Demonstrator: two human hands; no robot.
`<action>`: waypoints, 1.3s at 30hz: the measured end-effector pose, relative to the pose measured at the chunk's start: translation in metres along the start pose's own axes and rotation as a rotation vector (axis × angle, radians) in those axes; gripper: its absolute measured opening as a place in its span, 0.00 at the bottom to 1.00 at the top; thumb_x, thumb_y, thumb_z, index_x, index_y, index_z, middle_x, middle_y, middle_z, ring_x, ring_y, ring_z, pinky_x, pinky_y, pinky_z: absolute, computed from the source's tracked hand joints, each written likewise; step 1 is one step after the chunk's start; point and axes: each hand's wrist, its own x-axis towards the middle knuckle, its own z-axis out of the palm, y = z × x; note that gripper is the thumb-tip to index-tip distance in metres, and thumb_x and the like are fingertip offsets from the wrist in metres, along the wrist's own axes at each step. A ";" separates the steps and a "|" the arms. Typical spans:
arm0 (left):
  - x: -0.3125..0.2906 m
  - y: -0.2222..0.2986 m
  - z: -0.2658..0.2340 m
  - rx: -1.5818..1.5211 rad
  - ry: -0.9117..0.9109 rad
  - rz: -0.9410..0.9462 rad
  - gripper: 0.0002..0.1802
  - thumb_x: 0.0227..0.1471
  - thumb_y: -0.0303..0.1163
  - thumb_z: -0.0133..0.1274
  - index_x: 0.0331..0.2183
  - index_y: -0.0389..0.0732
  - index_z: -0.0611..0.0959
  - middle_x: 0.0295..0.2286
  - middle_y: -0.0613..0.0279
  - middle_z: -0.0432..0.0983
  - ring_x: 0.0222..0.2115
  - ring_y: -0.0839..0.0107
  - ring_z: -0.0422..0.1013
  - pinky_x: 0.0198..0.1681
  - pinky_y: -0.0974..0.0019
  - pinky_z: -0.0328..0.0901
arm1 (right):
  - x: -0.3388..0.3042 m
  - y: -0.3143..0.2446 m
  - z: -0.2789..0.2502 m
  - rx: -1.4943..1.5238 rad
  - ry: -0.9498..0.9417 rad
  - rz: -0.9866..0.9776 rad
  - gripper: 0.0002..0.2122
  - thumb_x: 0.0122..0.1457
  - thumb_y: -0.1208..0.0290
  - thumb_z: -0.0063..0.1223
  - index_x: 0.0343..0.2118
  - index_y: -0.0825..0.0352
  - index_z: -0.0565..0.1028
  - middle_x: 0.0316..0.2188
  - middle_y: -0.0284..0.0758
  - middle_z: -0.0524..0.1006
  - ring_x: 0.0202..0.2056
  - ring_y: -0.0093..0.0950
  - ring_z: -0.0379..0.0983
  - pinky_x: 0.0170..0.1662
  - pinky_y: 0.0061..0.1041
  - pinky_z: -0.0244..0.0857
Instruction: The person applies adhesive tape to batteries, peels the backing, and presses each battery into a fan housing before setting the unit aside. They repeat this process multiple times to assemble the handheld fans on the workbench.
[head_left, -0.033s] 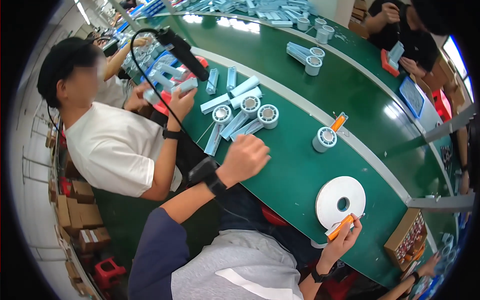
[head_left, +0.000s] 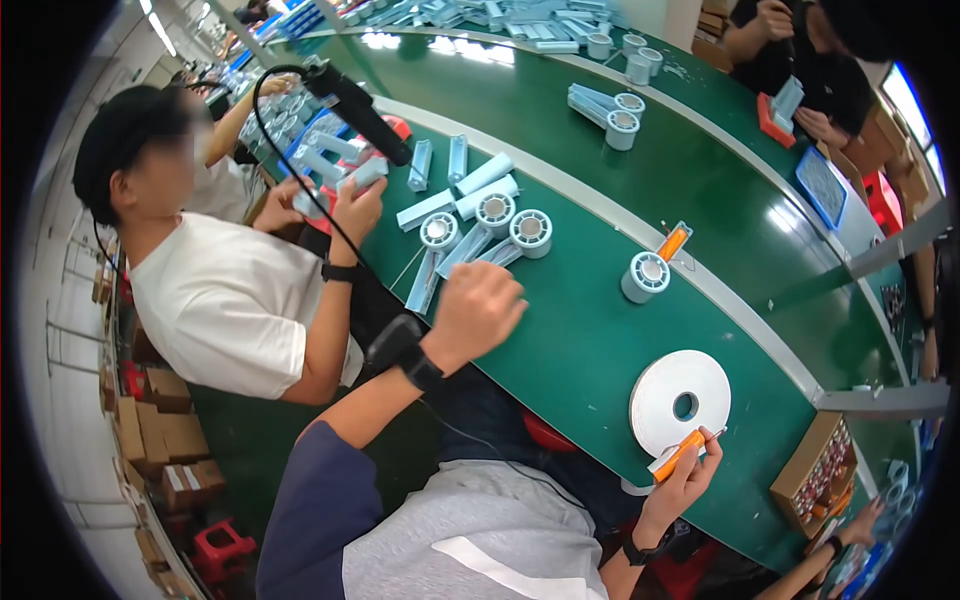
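Observation:
My left hand (head_left: pixel 480 312) is curled, palm down, at the near end of a cluster of pale blue handheld-fan bodies (head_left: pixel 495 212). Its fingertips are hidden, so I cannot see what they hold, if anything. My right hand (head_left: pixel 683 488) grips an orange cylindrical battery (head_left: pixel 680 455) with a white strip along its side. Under that battery, a large white tape roll (head_left: pixel 660 390) lies flat on the green table. Farther back, one fan body (head_left: pixel 646 277) holds another orange battery (head_left: pixel 675 240) with thin wires in its open handle.
A cardboard box (head_left: pixel 812 470) of small parts stands at the right. On my left a person in a white shirt (head_left: pixel 240 290) handles a fan body near a black rod on a cable (head_left: pixel 355 112). Behind a pale rail runs a green belt (head_left: pixel 700 165) carrying more fan bodies.
My left hand has shifted slightly to the left. My right hand keeps its grip on the battery, nearly still. The whole view has moved a little.

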 end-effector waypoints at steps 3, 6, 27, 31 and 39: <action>-0.008 -0.019 -0.003 0.162 0.081 -0.020 0.14 0.46 0.36 0.62 0.36 0.44 0.80 0.32 0.66 0.74 0.38 0.66 0.68 0.44 0.60 0.57 | 0.001 0.011 -0.005 0.010 -0.057 0.011 0.13 0.71 0.66 0.42 0.53 0.67 0.67 0.37 0.30 0.75 0.29 0.12 0.69 0.30 0.12 0.61; -0.017 -0.021 0.006 0.263 -0.039 0.082 0.16 0.46 0.36 0.62 0.38 0.44 0.80 0.33 0.65 0.75 0.40 0.67 0.68 0.43 0.61 0.58 | 0.003 0.012 -0.007 0.027 -0.074 0.064 0.13 0.71 0.67 0.42 0.53 0.68 0.67 0.35 0.30 0.75 0.28 0.12 0.68 0.30 0.11 0.60; 0.044 -0.055 0.030 -0.196 0.173 -0.222 0.18 0.45 0.20 0.56 0.41 0.35 0.72 0.34 0.47 0.75 0.34 0.46 0.73 0.37 0.53 0.69 | -0.028 0.019 -0.008 0.094 -0.108 0.065 0.12 0.70 0.69 0.44 0.51 0.68 0.68 0.24 0.25 0.71 0.23 0.09 0.61 0.26 0.11 0.51; 0.060 -0.040 0.036 -0.238 -0.015 -0.280 0.22 0.44 0.23 0.57 0.42 0.35 0.69 0.23 0.50 0.75 0.27 0.46 0.74 0.32 0.51 0.69 | -0.032 0.025 -0.015 0.107 -0.126 0.081 0.11 0.70 0.69 0.45 0.51 0.68 0.67 0.25 0.26 0.72 0.24 0.10 0.63 0.27 0.12 0.54; 0.002 0.088 0.064 -0.581 0.225 -0.620 0.15 0.45 0.27 0.59 0.35 0.37 0.71 0.15 0.55 0.72 0.15 0.54 0.72 0.22 0.56 0.67 | -0.032 0.017 0.008 0.139 -0.117 0.118 0.12 0.70 0.68 0.44 0.52 0.68 0.68 0.27 0.27 0.72 0.25 0.10 0.63 0.29 0.11 0.55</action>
